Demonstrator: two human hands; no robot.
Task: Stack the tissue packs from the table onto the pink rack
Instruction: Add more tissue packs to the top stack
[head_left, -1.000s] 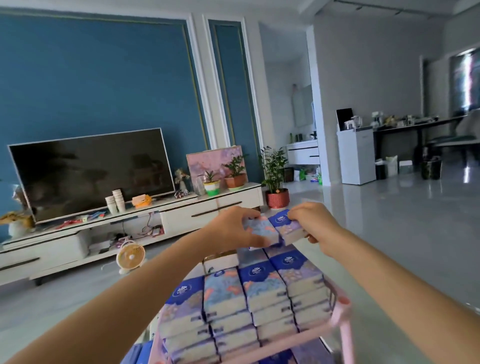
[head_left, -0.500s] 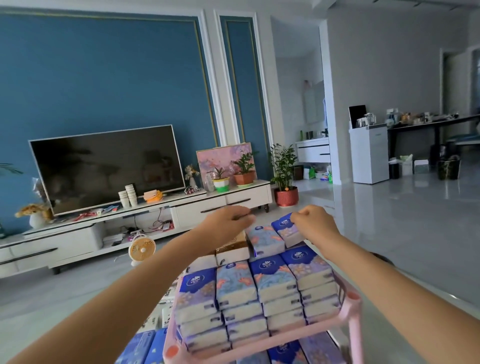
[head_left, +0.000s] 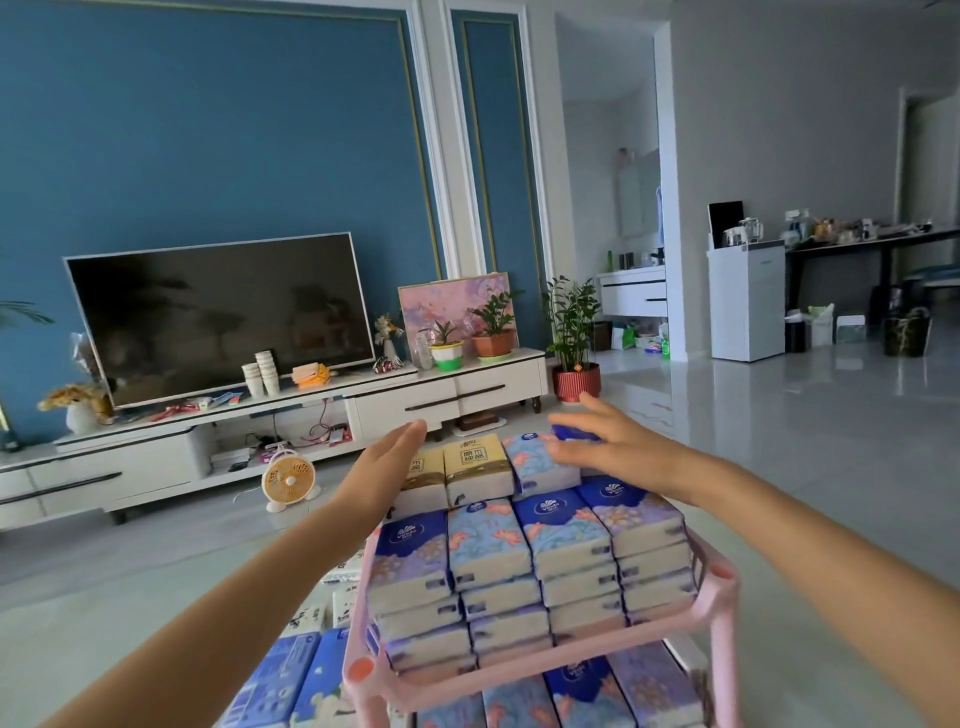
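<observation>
Head view: the top shelf of the pink rack (head_left: 723, 590) is seen from above, with both forearms reaching in over it.
Front row: tissue packs (head_left: 524, 566) stand in four blue and floral stacks side by side, filling the near edge of the top shelf.
Back row: two gold packs (head_left: 475, 460) sit at the left, a floral pack (head_left: 535, 462) just beside them and a dark blue pack (head_left: 569, 432) at the far right, all behind the front stacks.
Left hand (head_left: 387, 460): fingers are straight and held together, palm turned toward the gold packs, at their left side. Half a second ago it was curled over this row.
Right hand (head_left: 610, 441): fingers are straight and spread above the floral pack and the dark blue pack, and contact cannot be told. Earlier it pinched the dark blue pack, which it has now let go.
Lower shelf: more blue and floral packs (head_left: 587, 691) lie under the top tier.
Beside the rack: blue packs (head_left: 291, 680) lie at the lower left.
Surroundings: a small fan (head_left: 289, 478) stands on the floor, with a television (head_left: 223, 317) on a white cabinet (head_left: 467, 395) and a potted plant (head_left: 574, 338) near the doorway.
</observation>
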